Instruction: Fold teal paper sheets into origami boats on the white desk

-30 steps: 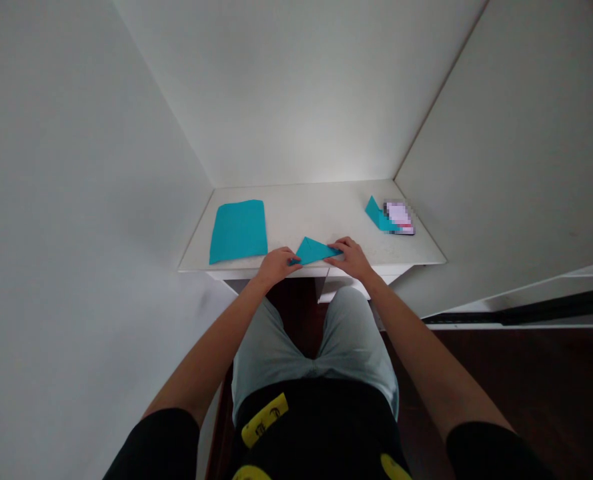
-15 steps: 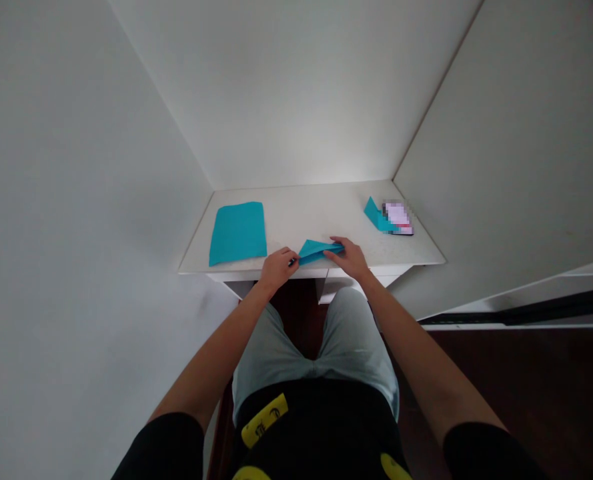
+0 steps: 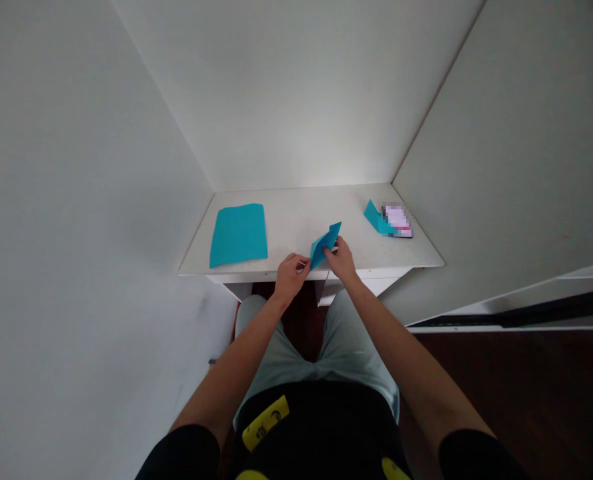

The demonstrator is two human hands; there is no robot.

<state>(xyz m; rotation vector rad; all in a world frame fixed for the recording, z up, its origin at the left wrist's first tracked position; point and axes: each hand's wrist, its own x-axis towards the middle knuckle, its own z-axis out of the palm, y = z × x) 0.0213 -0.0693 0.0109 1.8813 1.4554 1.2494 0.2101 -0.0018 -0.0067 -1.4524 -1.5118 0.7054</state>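
A folded piece of blue paper (image 3: 325, 244) is tilted up at the table's front edge, its pointed end toward the upper right. My right hand (image 3: 343, 260) grips its right side, thumb on the near face and the other fingers behind. At the paper's lower left corner, my left hand (image 3: 291, 275) is closed in a pinch. A small pale or dark bit shows between the left fingers, too small to name. To the left lies a flat stack or sheet of blue paper (image 3: 239, 233).
On the right of the white table (image 3: 301, 207) lies another folded blue paper (image 3: 375, 217), partly against a phone (image 3: 399, 220) with a blurred-out screen. White walls enclose the table at the back, left and right. My legs are below the front edge.
The folded paper has turned from lying nearly level to slanting up to the right. My left hand has shifted right, and my right hand has moved slightly left and turned.
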